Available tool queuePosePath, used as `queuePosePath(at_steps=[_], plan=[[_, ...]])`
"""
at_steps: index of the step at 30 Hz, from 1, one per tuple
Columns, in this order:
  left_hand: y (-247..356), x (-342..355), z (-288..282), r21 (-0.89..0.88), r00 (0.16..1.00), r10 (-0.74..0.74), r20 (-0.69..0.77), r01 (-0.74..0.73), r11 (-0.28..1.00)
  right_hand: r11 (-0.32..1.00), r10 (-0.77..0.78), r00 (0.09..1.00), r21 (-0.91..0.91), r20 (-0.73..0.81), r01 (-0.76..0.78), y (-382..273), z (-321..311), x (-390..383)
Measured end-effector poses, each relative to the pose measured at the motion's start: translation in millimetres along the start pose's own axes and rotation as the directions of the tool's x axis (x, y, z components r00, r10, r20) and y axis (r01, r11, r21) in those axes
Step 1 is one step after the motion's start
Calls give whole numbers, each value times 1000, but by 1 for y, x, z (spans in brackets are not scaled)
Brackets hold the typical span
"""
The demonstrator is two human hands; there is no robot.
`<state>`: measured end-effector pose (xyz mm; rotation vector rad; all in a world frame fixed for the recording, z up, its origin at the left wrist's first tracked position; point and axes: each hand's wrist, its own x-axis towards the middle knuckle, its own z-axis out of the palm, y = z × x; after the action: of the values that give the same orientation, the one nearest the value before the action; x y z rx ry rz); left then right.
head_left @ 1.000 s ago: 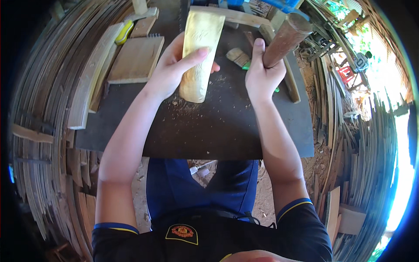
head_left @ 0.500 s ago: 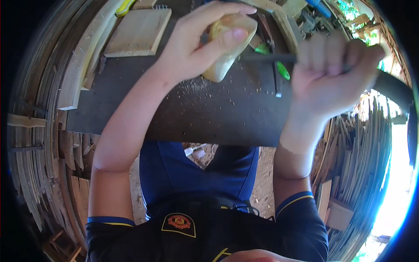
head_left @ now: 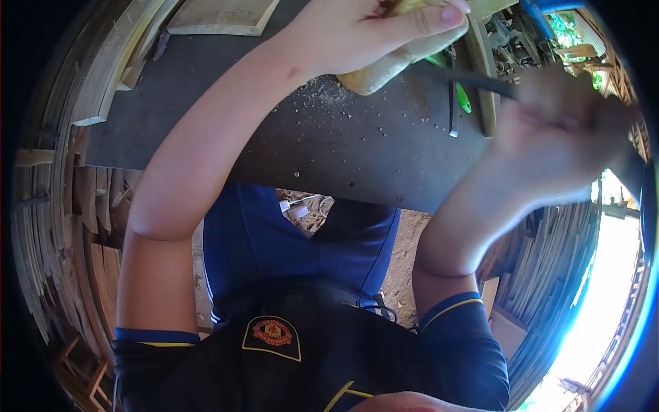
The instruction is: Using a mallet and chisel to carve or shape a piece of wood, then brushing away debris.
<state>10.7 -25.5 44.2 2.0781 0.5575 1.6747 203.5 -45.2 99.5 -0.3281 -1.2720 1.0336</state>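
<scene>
Near the top of the view, my left hand (head_left: pixel 364 34) is closed round a pale, rounded block of carved wood (head_left: pixel 376 74), with the thumb along its upper side. My right hand (head_left: pixel 559 134), smeared by motion, is wrapped round the end of a long dark file-like tool (head_left: pixel 477 81). The tool points left at the block's lower right side; whether it touches the wood I cannot tell. Beneath it on the dark table (head_left: pixel 329 154) lies a narrow metal chisel (head_left: pixel 453 113), beside a bright green handle (head_left: pixel 464 100). Wood dust (head_left: pixel 326 93) is scattered below the block.
A flat board (head_left: pixel 223 17) with nails in it lies at the far left, beside long timber pieces (head_left: pixel 103 75). A wooden bar (head_left: pixel 480 82) and a heap of metal tools (head_left: pixel 518 41) are at the back right. Stacked wood strips (head_left: pixel 549 254) stand to the right.
The view has shifted, and the table sits higher in the picture. My left hand and the block appear farther up and right. My right hand has moved rightward with the tool, which now slants.
</scene>
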Motion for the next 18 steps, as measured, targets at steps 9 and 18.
queuePosePath(at_steps=[9, 18], plan=[[-20, -3, 0, -184, 999, -45, -19, 41, 982, 939, -165, 986, -310, -27, 149, 3, 13, 2], [-12, -4, -1, -128, 994, -97, -41, 91, 988, 608, -414, 910, -751, -24, 257, 46, 12, 2]])
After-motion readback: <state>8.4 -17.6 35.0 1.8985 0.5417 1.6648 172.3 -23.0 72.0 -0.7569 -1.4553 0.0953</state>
